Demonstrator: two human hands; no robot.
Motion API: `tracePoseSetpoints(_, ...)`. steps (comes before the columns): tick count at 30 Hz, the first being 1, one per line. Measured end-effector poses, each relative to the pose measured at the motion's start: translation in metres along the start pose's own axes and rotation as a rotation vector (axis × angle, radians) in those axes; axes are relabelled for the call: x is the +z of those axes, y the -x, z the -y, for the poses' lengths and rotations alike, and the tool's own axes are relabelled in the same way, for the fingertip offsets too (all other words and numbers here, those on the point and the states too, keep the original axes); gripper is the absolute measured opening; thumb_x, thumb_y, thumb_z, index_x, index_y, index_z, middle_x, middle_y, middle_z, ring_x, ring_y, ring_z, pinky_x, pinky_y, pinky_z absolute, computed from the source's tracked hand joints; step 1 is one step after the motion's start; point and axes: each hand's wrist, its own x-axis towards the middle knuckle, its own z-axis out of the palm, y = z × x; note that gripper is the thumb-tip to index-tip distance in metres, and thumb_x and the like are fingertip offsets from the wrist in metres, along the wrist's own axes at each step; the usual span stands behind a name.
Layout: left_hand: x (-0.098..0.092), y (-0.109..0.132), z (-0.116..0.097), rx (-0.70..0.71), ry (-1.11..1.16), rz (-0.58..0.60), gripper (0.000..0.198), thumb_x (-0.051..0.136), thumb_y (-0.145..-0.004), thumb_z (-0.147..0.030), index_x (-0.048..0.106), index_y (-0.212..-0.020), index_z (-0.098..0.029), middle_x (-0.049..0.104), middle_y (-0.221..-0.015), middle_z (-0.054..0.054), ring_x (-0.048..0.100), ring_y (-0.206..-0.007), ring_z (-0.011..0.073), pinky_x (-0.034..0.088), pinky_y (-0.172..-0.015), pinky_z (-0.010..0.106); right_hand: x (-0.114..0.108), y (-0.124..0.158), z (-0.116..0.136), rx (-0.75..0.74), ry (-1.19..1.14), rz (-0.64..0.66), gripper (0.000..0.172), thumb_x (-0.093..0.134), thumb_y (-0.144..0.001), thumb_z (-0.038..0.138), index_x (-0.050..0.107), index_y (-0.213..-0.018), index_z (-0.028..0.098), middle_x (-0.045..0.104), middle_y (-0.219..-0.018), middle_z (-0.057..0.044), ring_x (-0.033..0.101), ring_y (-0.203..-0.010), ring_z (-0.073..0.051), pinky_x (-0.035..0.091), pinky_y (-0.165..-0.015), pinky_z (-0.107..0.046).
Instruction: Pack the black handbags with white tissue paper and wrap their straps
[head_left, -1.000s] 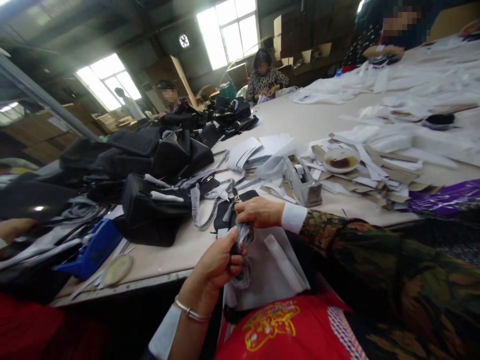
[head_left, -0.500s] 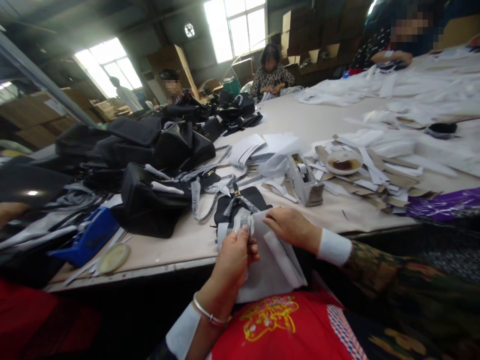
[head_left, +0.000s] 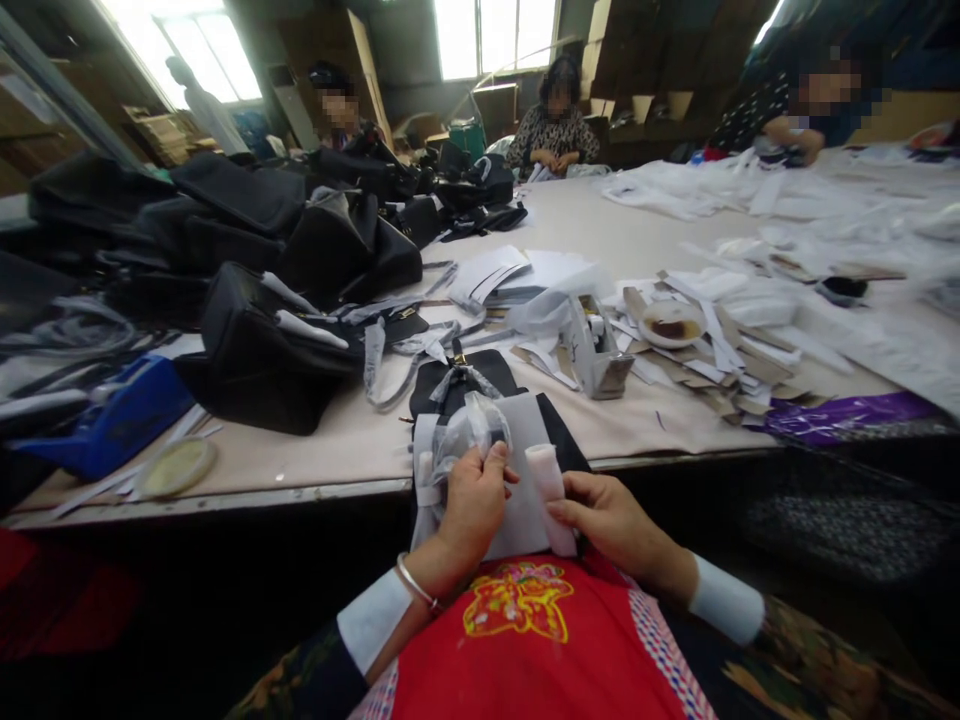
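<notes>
A black bag (head_left: 469,378) lies at the table's front edge and reaches down against my red apron (head_left: 450,640), with a white sheet (head_left: 521,520) over its lower part. My left hand (head_left: 476,500) is closed in a pinch on bunched translucent plastic wrap (head_left: 472,430) above the sheet; what is inside the wrap is partly hidden. On the sheet's right side stands a roll wrapped in white foam (head_left: 546,475). My right hand (head_left: 619,520) grips that roll's right edge between thumb and fingers.
Black bags (head_left: 262,340) are heaped on the left, near a blue tape dispenser (head_left: 112,420) and a round shallow dish (head_left: 176,467). A grey tape dispenser (head_left: 600,360), a bowl of brown liquid (head_left: 671,325) and cardboard strips lie right. Co-workers (head_left: 555,125) sit across the table.
My right hand has come down from the sheet's upper corner to the foam-wrapped roll, which now stands more upright. The sheet lies flatter over the bag. My left hand still pinches the plastic wrap.
</notes>
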Motion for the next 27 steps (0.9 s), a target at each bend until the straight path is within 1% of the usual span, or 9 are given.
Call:
tracePoseSetpoints(4, 0.005, 0.001, 0.005, -0.070, 0.095, 0.082, 0.027, 0.058, -0.095, -0.038, 0.065, -0.082, -0.015, 0.064, -0.064, 0.003, 0.057, -0.054, 0.0161, 0.044, -0.052, 0.025, 0.016, -0.005, 0.016, 0.020, -0.136, -0.035, 0.039, 0.082, -0.069, 0.048, 0.075, -0.089, 0.015, 0.073, -0.081, -0.005, 0.063, -0.071, -0.019, 0.049, -0.064, -0.029)
tracePoseSetpoints(8, -0.002, 0.002, 0.001, 0.017, 0.074, 0.053, 0.032, 0.056, -0.097, -0.031, 0.065, -0.069, -0.016, 0.061, -0.064, 0.003, 0.052, -0.059, 0.0161, 0.040, -0.057, 0.025, 0.035, -0.020, 0.024, 0.074, -0.230, -0.003, 0.045, 0.085, -0.066, 0.051, 0.072, -0.088, 0.014, 0.069, -0.075, -0.004, 0.058, -0.062, -0.015, 0.047, -0.056, -0.026)
tracePoseSetpoints(10, -0.009, 0.004, -0.001, 0.056, 0.084, 0.052, 0.039, 0.054, -0.098, -0.031, 0.065, -0.064, -0.016, 0.061, -0.063, 0.004, 0.051, -0.061, 0.0168, 0.040, -0.060, 0.026, 0.043, -0.025, 0.021, 0.102, -0.248, -0.003, 0.046, 0.086, -0.064, 0.052, 0.070, -0.083, 0.014, 0.065, -0.067, -0.001, 0.053, -0.055, -0.012, 0.042, -0.050, -0.023)
tracePoseSetpoints(12, -0.015, 0.007, 0.000, 0.048, 0.129, 0.083, 0.042, 0.053, -0.099, -0.035, 0.067, -0.065, -0.016, 0.061, -0.063, 0.004, 0.050, -0.061, 0.0176, 0.039, -0.059, 0.027, 0.051, -0.027, 0.015, 0.124, -0.268, -0.015, 0.047, 0.086, -0.064, 0.054, 0.068, -0.080, 0.014, 0.060, -0.061, 0.001, 0.048, -0.050, -0.010, 0.039, -0.045, -0.022)
tracePoseSetpoints(16, -0.019, 0.011, 0.007, 0.096, 0.091, 0.080, 0.034, 0.060, -0.095, -0.037, 0.067, -0.069, -0.016, 0.062, -0.066, 0.004, 0.050, -0.061, 0.0169, 0.037, -0.057, 0.026, 0.059, -0.028, 0.002, 0.134, -0.238, -0.035, 0.050, 0.086, -0.063, 0.058, 0.066, -0.077, 0.014, 0.059, -0.060, 0.001, 0.047, -0.048, -0.010, 0.037, -0.044, -0.022)
tracePoseSetpoints(19, -0.021, 0.011, 0.009, 0.157, 0.009, 0.088, 0.032, 0.059, -0.096, -0.034, 0.064, -0.069, -0.016, 0.060, -0.066, 0.002, 0.050, -0.062, 0.0161, 0.038, -0.060, 0.026, 0.061, -0.028, -0.003, 0.106, -0.162, -0.046, 0.047, 0.085, -0.065, 0.058, 0.064, -0.073, 0.016, 0.053, -0.054, 0.004, 0.042, -0.045, -0.009, 0.033, -0.042, -0.022)
tracePoseSetpoints(23, -0.023, 0.009, 0.005, 0.145, -0.093, 0.120, 0.032, 0.054, -0.096, -0.034, 0.062, -0.071, -0.017, 0.061, -0.067, 0.002, 0.052, -0.062, 0.0164, 0.040, -0.061, 0.026, 0.061, -0.031, -0.005, 0.032, 0.031, -0.062, 0.044, 0.072, -0.078, 0.059, 0.062, -0.069, 0.017, 0.049, -0.052, 0.004, 0.040, -0.047, -0.011, 0.032, -0.044, -0.024)
tracePoseSetpoints(25, -0.023, 0.008, 0.004, 0.138, -0.132, 0.119, 0.034, 0.054, -0.095, -0.040, 0.062, -0.070, -0.018, 0.062, -0.067, 0.003, 0.053, -0.062, 0.0174, 0.041, -0.061, 0.027, 0.060, -0.032, -0.002, -0.059, 0.239, -0.065, 0.042, 0.061, -0.087, 0.053, 0.058, -0.063, 0.018, 0.050, -0.055, 0.002, 0.042, -0.051, -0.012, 0.032, -0.047, -0.025)
tracePoseSetpoints(27, -0.024, 0.006, 0.004, 0.134, -0.174, 0.124, 0.041, 0.054, -0.094, -0.050, 0.063, -0.070, -0.018, 0.064, -0.066, 0.004, 0.055, -0.063, 0.0195, 0.042, -0.061, 0.029, 0.056, -0.033, 0.003, -0.197, 0.529, -0.062, 0.040, 0.053, -0.092, 0.041, 0.053, -0.058, 0.019, 0.052, -0.057, 0.000, 0.044, -0.055, -0.014, 0.032, -0.052, -0.027)
